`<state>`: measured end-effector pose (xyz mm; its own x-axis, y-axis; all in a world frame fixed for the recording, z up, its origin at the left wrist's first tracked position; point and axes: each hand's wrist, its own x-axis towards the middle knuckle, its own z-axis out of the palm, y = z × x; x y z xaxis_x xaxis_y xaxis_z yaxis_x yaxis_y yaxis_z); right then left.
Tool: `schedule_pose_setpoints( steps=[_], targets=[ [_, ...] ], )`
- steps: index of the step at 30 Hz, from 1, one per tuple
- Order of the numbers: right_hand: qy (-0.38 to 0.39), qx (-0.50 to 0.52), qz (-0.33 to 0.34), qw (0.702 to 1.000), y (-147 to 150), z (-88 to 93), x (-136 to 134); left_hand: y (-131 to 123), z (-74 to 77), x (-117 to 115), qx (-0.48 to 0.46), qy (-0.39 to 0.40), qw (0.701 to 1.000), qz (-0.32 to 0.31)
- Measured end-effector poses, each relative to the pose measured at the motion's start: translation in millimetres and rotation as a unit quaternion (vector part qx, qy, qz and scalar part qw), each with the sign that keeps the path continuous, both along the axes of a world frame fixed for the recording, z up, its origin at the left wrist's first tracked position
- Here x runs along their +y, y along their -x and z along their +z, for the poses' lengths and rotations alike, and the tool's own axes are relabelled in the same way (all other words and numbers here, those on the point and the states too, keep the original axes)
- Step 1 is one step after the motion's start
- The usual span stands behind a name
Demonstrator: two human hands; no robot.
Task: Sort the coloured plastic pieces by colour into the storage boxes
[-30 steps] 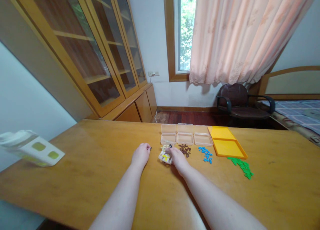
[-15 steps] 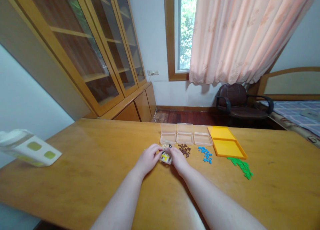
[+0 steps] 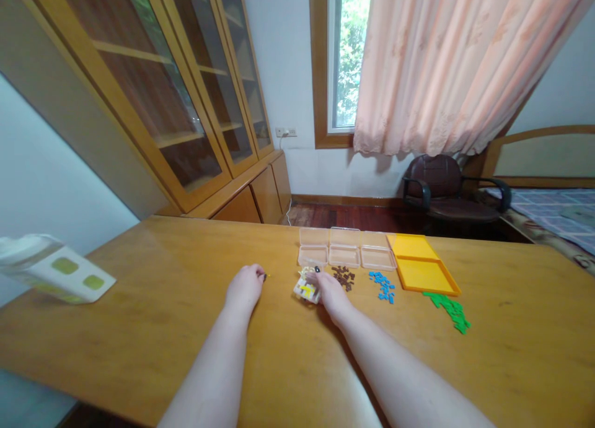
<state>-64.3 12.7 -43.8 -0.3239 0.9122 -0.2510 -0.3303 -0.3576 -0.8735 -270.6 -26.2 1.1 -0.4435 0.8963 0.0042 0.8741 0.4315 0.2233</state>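
My right hand (image 3: 329, 292) grips a small clear plastic box (image 3: 299, 290) from its right side, thumb over the near top. Yellow and pale pieces (image 3: 307, 288) fill the box, which is tilted a little. To the left, my left hand (image 3: 246, 287) rests low at the tabletop with its fingertips pinched together. A tiny yellow piece (image 3: 268, 275) shows at those fingertips. Just right of the box lies a pile of brown pieces (image 3: 344, 277), close to my right fingers.
Several lidded clear boxes (image 3: 313, 254) stand open in a row behind. An open yellow case (image 3: 426, 276) sits on their right. Blue pieces (image 3: 383, 287) and green pieces (image 3: 450, 311) lie in front. A white carton-shaped container (image 3: 69, 272) is at the table's left.
My left hand has left the clear box and moved left to the tabletop, closing at the small yellow piece. My right hand still holds the box.
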Motion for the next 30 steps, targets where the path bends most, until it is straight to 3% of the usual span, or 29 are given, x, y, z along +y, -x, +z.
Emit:
schedule_pose_setpoints(
  steps=[8, 30],
  targets=[
    [0.025, -0.01, 0.002, 1.0, 2.2, 7.1, -1.8, -8.8, -12.2, 6.3, -0.004, 0.01, 1.0, -0.015],
    [0.019, -0.023, 0.005, 1.0, -0.7, 9.0, -1.0, -11.4, -13.8, 9.3, 0.007, 0.015, 1.0, -0.004]
  ],
)
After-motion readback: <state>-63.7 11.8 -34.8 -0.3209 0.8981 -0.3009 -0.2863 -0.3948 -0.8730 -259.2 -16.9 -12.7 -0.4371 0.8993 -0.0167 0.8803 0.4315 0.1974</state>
